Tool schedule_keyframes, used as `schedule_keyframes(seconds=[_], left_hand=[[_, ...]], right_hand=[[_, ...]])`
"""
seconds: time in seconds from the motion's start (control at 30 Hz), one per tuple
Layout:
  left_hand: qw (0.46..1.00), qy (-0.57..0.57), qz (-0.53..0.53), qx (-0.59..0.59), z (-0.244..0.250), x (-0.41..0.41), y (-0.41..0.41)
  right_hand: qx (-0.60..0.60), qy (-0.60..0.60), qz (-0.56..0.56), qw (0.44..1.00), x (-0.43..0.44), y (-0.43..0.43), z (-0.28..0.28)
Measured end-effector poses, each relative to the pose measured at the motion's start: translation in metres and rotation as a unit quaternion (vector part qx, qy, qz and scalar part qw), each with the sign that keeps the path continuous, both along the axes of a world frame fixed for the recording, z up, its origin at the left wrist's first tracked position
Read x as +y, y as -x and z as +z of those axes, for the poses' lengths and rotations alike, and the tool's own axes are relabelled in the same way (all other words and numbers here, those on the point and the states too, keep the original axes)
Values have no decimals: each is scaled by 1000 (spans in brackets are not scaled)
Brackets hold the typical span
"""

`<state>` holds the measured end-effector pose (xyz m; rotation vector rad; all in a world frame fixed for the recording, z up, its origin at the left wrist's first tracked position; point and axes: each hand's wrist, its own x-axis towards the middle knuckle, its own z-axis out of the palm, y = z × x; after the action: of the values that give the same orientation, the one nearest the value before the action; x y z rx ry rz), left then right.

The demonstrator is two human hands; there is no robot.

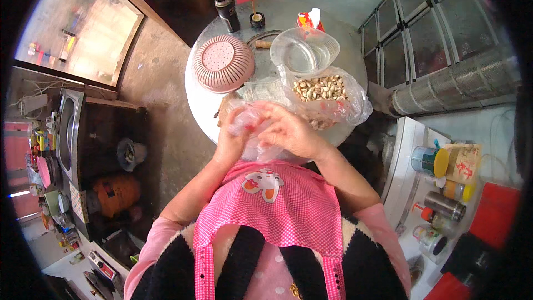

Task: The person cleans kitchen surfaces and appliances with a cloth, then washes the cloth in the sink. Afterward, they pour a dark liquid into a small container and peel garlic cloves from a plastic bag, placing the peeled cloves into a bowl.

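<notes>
Near the table's front edge, my left hand (234,133) and my right hand (289,131) both hold a thin clear plastic bag (245,121) with red print, its loose end hanging towards the pink checked apron (287,200). The fingers of both hands are bent around the film. Just right of them and beyond lies an open clear plastic bag (358,106) with many cut pale pieces (320,88), perhaps mushrooms or nuts. More pieces (318,121) show beside my right hand. A pale cloth or sack (264,91) lies behind my hands.
On the round table (200,110) are an upside-down pink plastic colander (223,63), a clear plastic basket (305,52), a black flask (227,12), a small dark pot (257,19) with a stick and a red tissue pack (310,20). Jars (429,160) stand on a white surface at right.
</notes>
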<state>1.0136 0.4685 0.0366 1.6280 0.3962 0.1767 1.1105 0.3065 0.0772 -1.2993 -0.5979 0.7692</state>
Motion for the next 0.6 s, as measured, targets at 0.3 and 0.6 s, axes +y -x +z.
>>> schedule_keyframes(seconds=[0.3,0.6], left_hand=[[933,301,162,111,-26,40,23],[849,-280,-441,79,18,-10,-2]], right_hand=[[-347,533,47,770,-96,-33,-110],[55,48,25,997,-31,49,-154]])
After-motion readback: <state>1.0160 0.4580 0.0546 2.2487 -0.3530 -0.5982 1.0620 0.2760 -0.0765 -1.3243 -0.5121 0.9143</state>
